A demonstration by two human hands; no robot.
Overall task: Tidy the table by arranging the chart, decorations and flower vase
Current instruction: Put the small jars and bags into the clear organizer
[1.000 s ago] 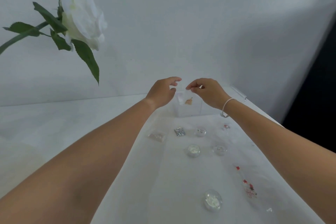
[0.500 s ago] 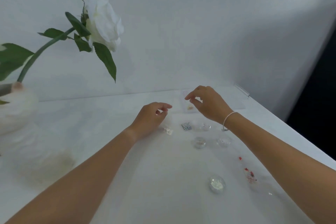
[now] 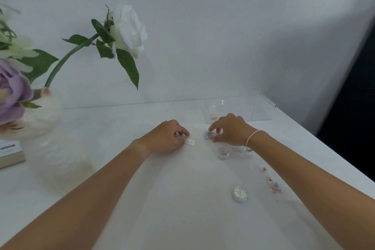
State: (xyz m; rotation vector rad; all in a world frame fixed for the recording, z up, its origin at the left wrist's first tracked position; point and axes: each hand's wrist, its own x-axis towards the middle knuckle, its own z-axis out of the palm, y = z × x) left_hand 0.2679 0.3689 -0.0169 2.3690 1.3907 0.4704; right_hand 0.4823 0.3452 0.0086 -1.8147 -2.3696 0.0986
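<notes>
At far left the white ceramic vase (image 3: 43,119) of flowers stands untouched. Left hand (image 3: 165,138) pinches a small pale packet (image 3: 191,141); right hand (image 3: 230,131) fingers curl around a silver glitter packet (image 3: 208,135). Round clear pots (image 3: 240,192) remain scattered; sorting barely begun.

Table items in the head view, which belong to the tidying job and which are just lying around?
Job: flower vase, silver packet, pale packet, glitter pots, red beads, clear box.
Lying about: book.
</notes>
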